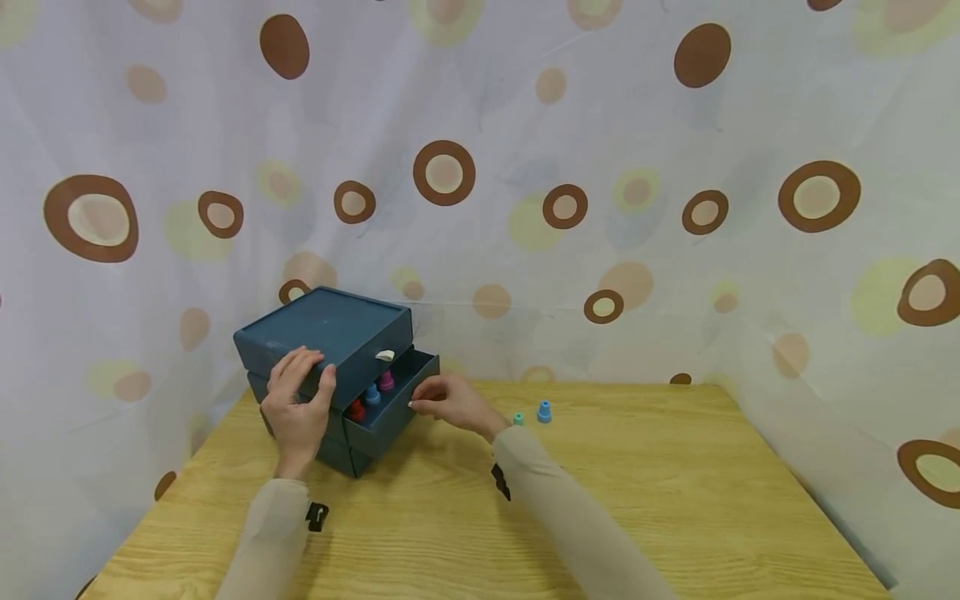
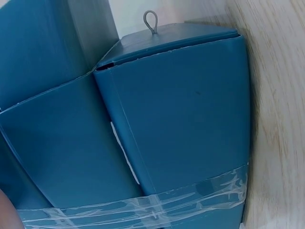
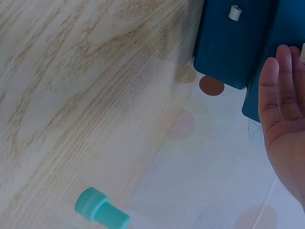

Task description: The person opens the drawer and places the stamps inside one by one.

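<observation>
Pinching a pull tab: right fingers; resting wide on the cabinet: left fingers.

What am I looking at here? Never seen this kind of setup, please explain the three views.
No robot: these are a person's bare hands, with a camera worn on the head and one on each wrist.

The head picture looks forward and down. The left hand rests on the upper part of a blue cabinet; the right hand pinches a small white pull tab on its open middle drawer. Inside are red, blue and magenta pieces.

On the wooden table stand a loose blue piece and a green piece.

The left wrist picture shows the cabinet's side, wrapped in clear tape; the right wrist one shows the drawer fronts and green piece.
</observation>
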`<action>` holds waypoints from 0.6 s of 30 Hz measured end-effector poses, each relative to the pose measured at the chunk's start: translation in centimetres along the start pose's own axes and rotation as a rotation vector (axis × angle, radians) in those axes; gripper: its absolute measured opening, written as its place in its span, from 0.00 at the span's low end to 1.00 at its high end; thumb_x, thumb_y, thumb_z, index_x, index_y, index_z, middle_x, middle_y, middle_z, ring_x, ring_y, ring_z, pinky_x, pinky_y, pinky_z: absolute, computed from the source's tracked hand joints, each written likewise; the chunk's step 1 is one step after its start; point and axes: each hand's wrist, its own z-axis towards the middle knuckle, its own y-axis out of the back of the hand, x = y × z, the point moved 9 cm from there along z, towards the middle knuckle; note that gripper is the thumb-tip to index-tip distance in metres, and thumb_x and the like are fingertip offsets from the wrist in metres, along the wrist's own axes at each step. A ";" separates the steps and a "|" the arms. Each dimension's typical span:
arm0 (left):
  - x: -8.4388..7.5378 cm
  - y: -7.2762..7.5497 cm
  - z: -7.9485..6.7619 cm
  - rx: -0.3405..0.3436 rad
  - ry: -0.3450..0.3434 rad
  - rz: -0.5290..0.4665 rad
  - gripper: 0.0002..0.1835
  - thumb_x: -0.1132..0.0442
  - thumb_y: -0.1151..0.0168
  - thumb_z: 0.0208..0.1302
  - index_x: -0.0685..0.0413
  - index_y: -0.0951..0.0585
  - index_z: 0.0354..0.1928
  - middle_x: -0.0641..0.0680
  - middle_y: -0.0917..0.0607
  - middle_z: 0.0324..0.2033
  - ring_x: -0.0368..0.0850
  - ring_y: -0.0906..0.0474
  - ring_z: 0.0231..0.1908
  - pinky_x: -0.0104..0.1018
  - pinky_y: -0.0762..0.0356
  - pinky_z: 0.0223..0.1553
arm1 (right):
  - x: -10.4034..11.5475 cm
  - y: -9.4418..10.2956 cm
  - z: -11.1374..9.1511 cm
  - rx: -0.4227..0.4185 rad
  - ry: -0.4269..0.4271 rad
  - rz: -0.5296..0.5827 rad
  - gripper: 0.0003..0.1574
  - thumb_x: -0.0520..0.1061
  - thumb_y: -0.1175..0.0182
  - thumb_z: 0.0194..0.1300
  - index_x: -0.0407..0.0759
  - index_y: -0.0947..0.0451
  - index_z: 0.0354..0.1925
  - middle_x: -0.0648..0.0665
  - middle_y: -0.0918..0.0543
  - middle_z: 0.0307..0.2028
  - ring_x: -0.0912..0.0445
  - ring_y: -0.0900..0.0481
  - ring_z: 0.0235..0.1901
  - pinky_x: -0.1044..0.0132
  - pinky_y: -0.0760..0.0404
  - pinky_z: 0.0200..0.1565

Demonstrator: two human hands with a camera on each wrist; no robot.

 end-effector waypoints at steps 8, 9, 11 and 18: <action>0.1 -0.1 0.0 -0.004 0.005 0.000 0.10 0.78 0.35 0.51 0.74 0.16 0.38 0.73 0.15 0.39 0.70 0.24 0.51 0.39 0.33 0.64 | 0.5 -0.6 0.7 0.037 0.040 -0.072 0.11 0.40 0.40 0.68 0.39 0.17 0.48 0.42 0.13 0.42 0.61 0.19 0.32 0.53 0.15 0.39; 0.0 -0.1 0.0 0.002 0.006 -0.001 0.10 0.79 0.35 0.50 0.75 0.16 0.38 0.73 0.15 0.39 0.71 0.24 0.52 0.40 0.33 0.64 | 0.5 -0.7 0.8 0.039 0.041 -0.078 0.12 0.39 0.40 0.68 0.39 0.17 0.48 0.41 0.13 0.43 0.61 0.18 0.32 0.55 0.14 0.39; -0.1 -0.1 0.0 0.010 0.008 0.002 0.11 0.79 0.35 0.50 0.75 0.16 0.38 0.73 0.15 0.40 0.72 0.24 0.52 0.40 0.33 0.64 | 0.6 -0.8 0.9 0.041 0.049 -0.093 0.13 0.38 0.41 0.68 0.39 0.17 0.49 0.41 0.14 0.44 0.61 0.17 0.33 0.60 0.15 0.37; 0.1 -0.1 0.0 0.011 0.014 0.012 0.11 0.78 0.35 0.51 0.74 0.16 0.39 0.73 0.15 0.40 0.71 0.25 0.52 0.37 0.33 0.64 | 1.2 -1.7 1.0 0.074 0.058 -0.105 0.19 0.33 0.46 0.70 0.39 0.21 0.57 0.38 0.17 0.52 0.54 0.14 0.38 0.62 0.15 0.36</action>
